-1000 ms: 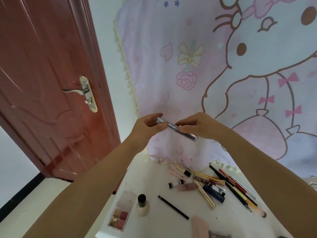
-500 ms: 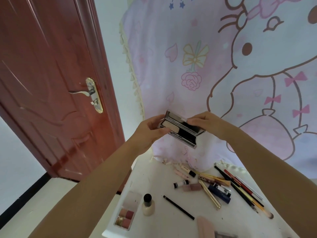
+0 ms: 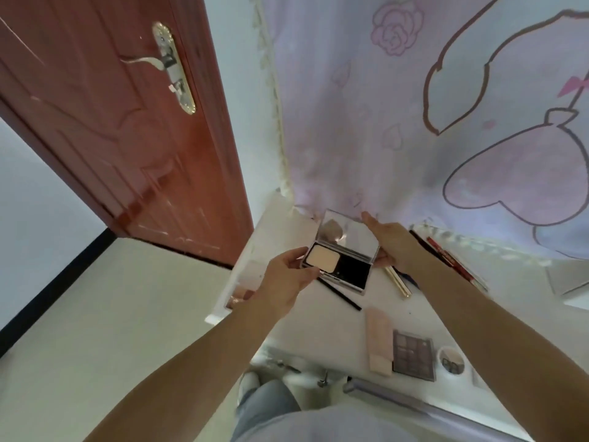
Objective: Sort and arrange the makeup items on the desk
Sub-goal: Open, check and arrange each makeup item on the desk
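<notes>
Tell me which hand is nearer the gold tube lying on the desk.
Right. The right hand sits just above the gold tube; the left hand is across the open compact, further left.

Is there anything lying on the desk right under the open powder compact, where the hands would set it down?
Yes. The left hand and right hand hold the open compact above the desk. A thin black pencil lies just below its near edge and a gold tube beside the right hand, so that patch is partly occupied.
</notes>
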`<state>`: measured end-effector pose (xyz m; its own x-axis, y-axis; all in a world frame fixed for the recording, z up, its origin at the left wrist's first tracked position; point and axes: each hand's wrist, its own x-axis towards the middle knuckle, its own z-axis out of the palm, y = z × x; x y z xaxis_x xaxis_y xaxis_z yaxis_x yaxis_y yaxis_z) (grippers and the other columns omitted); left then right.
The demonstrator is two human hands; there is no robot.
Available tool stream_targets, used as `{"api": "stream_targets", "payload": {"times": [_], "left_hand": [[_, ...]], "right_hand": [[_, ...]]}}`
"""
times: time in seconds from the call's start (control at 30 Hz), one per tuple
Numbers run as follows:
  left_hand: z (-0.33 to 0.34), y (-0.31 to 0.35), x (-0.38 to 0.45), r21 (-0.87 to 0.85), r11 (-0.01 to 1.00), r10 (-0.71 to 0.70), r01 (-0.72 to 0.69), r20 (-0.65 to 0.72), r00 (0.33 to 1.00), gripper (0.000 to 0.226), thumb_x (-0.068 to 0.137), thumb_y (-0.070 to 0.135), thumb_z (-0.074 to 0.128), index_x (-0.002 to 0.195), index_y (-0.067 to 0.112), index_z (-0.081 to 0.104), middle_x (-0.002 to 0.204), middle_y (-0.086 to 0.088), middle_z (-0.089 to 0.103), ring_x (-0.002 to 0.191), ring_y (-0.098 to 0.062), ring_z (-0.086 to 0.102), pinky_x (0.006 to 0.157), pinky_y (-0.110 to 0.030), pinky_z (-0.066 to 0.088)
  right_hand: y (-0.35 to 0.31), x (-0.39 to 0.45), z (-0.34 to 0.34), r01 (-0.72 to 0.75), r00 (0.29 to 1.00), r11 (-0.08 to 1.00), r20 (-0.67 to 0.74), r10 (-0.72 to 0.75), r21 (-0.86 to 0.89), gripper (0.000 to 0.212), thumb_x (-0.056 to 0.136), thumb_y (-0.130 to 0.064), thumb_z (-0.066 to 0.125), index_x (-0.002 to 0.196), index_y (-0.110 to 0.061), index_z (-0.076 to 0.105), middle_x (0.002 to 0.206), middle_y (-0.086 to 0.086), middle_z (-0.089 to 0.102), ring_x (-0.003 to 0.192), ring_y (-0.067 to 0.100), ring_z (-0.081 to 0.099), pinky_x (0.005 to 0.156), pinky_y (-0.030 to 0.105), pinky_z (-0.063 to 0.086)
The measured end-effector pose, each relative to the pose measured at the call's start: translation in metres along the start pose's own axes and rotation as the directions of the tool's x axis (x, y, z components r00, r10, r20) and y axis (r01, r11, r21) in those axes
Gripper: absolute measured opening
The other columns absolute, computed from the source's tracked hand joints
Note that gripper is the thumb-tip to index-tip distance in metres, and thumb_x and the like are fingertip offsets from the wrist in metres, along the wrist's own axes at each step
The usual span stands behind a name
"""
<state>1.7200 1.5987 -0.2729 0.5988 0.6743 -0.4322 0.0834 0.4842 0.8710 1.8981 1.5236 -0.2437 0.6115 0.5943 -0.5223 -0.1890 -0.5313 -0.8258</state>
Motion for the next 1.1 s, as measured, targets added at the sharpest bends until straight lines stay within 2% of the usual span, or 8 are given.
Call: {"api": "stream_targets", "payload": {"times": [0.17,0.27,0.37,0.47,0.57,0.73,1.0,1.1], "left_hand": [[-0.018,-0.061,-0.007,0.098,0.99,-0.097,0.105,-0.082,0.992,0.053,0.08,-0.017,0.056,0.13,-0.002,0.045,0.084,-0.003,0.06,0.074,-0.012,0.055,0.063,-0.016,0.045],[-0.032,-0.083,-0.01,0.171,0.974,-0.124,0.146,-0.134,0.983,0.054,0.079,-0.014,0.059,0.129,0.001,0.046,0.086,-0.002,0.061,0.076,-0.012,0.056,0.068,-0.017,0.046],[-0.042,-0.093,-0.012,0.24,0.958,-0.118,0.157,-0.168,0.979,0.052,0.079,-0.013,0.06,0.128,0.003,0.049,0.086,0.001,0.06,0.074,-0.008,0.056,0.064,-0.011,0.048],[-0.049,-0.099,-0.011,0.276,0.945,-0.13,0.177,-0.179,0.975,0.053,0.078,-0.014,0.061,0.127,0.001,0.049,0.092,0.0,0.061,0.079,-0.011,0.058,0.07,-0.014,0.049],[-0.052,-0.104,-0.01,0.368,0.909,-0.136,0.195,-0.179,0.974,0.053,0.076,-0.01,0.066,0.126,0.003,0.051,0.104,-0.011,0.062,0.082,-0.014,0.056,0.073,-0.016,0.047],[-0.049,-0.105,-0.007,0.683,0.719,-0.043,0.13,-0.143,0.989,0.05,0.076,0.011,0.073,0.123,0.011,0.056,0.114,-0.007,0.064,0.103,-0.021,0.059,0.092,-0.023,0.043],[-0.049,-0.105,-0.001,0.871,0.481,-0.008,0.1,-0.11,0.994,0.053,0.083,0.024,0.065,0.132,0.018,0.046,0.115,-0.006,0.058,0.106,-0.02,0.055,0.088,-0.026,0.043],[-0.053,-0.107,-0.002,0.889,0.453,0.0,0.064,-0.073,0.997,0.052,0.085,0.025,0.063,0.133,0.019,0.044,0.116,-0.006,0.056,0.107,-0.018,0.054,0.09,-0.024,0.041]], "right_hand": [[0.062,0.007,0.019,-0.021,1.0,0.997,-0.017,0.019,-0.071,0.053,0.09,-0.054,0.044,0.117,-0.011,0.058,0.103,0.008,0.064,0.095,0.026,0.061,0.084,0.042,0.055],[0.086,0.0,0.029,0.03,0.998,0.994,0.064,-0.024,-0.104,0.04,0.094,-0.043,0.044,0.106,-0.008,0.059,0.101,0.013,0.064,0.087,0.024,0.063,0.073,0.036,0.057],[0.101,0.0,0.04,0.071,0.993,0.977,0.106,-0.05,-0.2,0.027,0.093,-0.031,0.05,0.099,-0.006,0.059,0.097,0.015,0.062,0.091,0.028,0.061,0.085,0.043,0.055],[0.111,0.004,0.044,0.119,0.991,0.929,0.105,-0.088,-0.349,0.026,0.096,-0.018,0.043,0.108,-0.003,0.06,0.084,0.006,0.055,0.082,0.022,0.053,0.088,0.042,0.049],[0.115,0.007,0.047,0.173,0.985,0.871,0.095,-0.146,-0.46,0.03,0.097,-0.013,0.041,0.117,-0.001,0.059,0.093,0.009,0.058,0.087,0.021,0.052,0.084,0.033,0.044],[0.109,0.013,0.056,0.195,0.979,0.789,0.072,-0.189,-0.583,0.032,0.098,-0.015,0.039,0.121,-0.006,0.059,0.121,0.009,0.061,0.114,0.024,0.052,0.091,0.023,0.035],[0.106,0.028,0.053,0.174,0.983,0.793,0.054,-0.175,-0.584,0.032,0.096,-0.016,0.041,0.113,-0.003,0.065,0.108,0.014,0.067,0.092,0.022,0.057,0.078,0.024,0.037],[0.104,0.03,0.047,0.142,0.987,0.823,0.012,-0.163,-0.55,0.032,0.096,-0.016,0.04,0.111,0.004,0.061,0.112,0.019,0.064,0.106,0.03,0.056,0.091,0.033,0.041]]}}
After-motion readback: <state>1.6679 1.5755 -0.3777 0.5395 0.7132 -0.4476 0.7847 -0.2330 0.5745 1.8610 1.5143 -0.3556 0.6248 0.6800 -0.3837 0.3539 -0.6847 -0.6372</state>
